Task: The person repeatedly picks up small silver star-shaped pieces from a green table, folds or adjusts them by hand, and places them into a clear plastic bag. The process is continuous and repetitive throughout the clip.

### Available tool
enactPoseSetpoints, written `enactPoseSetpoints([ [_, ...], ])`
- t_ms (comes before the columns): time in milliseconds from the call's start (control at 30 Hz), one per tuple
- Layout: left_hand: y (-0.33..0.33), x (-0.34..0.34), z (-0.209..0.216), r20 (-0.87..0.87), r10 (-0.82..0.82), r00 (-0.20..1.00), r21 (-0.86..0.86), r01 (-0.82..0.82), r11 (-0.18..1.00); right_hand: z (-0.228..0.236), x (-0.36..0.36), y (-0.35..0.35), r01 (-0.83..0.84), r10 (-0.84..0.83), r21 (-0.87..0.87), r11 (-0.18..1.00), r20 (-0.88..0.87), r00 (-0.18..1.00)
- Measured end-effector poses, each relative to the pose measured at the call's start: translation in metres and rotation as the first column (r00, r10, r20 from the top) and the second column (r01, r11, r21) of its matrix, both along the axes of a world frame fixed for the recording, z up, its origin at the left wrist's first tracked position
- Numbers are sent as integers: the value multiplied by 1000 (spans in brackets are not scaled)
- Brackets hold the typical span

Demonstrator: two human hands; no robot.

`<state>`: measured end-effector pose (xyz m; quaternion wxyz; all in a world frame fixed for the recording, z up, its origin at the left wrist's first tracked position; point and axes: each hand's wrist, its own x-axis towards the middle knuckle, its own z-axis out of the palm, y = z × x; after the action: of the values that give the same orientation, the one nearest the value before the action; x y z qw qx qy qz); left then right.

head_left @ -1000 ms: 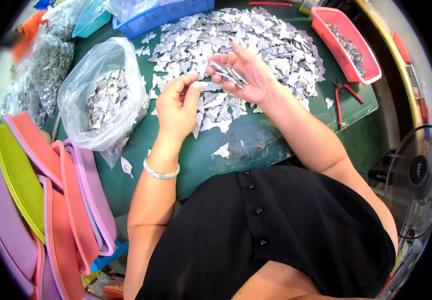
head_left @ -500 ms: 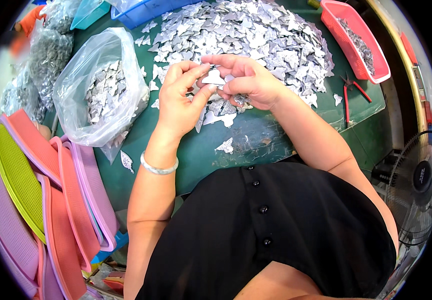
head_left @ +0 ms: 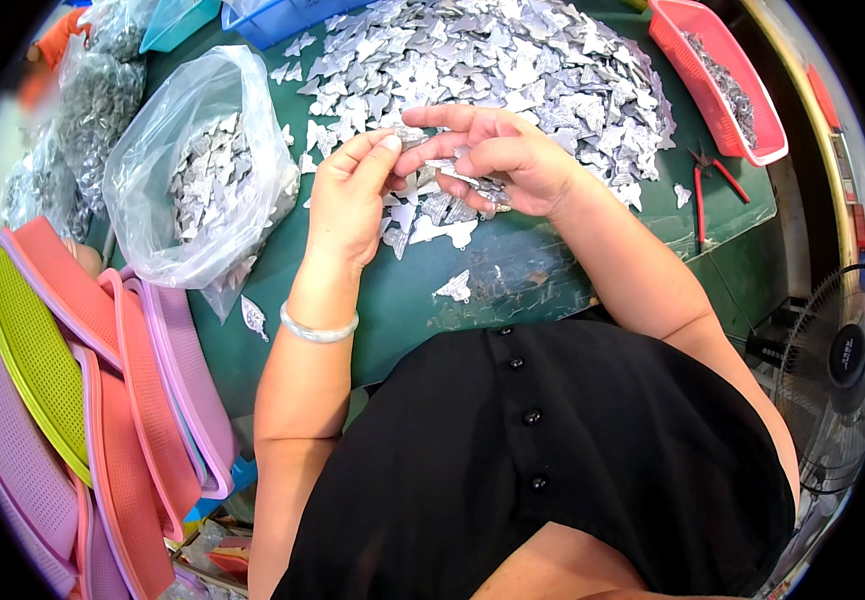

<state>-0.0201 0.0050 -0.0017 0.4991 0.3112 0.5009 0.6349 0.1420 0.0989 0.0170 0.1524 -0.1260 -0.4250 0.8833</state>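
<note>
My left hand (head_left: 345,205), with a pale bangle (head_left: 319,331) on its wrist, pinches a small silver butterfly-shaped metal piece (head_left: 410,137) between thumb and fingers. Close beside it is my right hand (head_left: 525,165), its forefinger stretched toward that piece. Several more butterfly-shaped pieces (head_left: 483,186) are tucked in the right hand's curled fingers. Below the hands, loose pieces (head_left: 447,229) lie on the green tabletop (head_left: 373,345), and a single one (head_left: 455,287) rests nearer to me. A big heap of them (head_left: 523,75) spreads just beyond my hands.
An open clear plastic bag (head_left: 138,225) of silver pieces stands to the left. At right are a pink basket (head_left: 775,145) of metal parts, red-handled pliers (head_left: 700,205) and a fan (head_left: 833,385). Colourful baskets (head_left: 28,350) are stacked at lower left; a blue bin (head_left: 288,22) sits at the back.
My left hand has drawn slightly away from the right, and the piece in its pinch now shows a patterned face. My right fingers have opened out somewhat, keeping several pieces.
</note>
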Motion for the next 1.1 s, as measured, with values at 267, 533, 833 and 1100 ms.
enactPoseSetpoints([
  [267, 2, -7, 1, 507, -66, 859, -1, 77, 997, -3, 1, 3, 12, -12, 16, 1000, -34, 999],
  [533, 0, -2, -1, 487, -197, 851, -57, 256, 965, -5, -3, 4, 254, -260, -80, 964, -76, 963],
  [833, -2, 33, 2, 314, -175, 933, -89, 212, 973, -9, -9, -6, 413, -409, 19, 911, -97, 907],
  [1100, -1, 25, -3, 380, -168, 910, -56, 204, 977, -9, -9, -1, 421, -425, -57, 905, -152, 892],
])
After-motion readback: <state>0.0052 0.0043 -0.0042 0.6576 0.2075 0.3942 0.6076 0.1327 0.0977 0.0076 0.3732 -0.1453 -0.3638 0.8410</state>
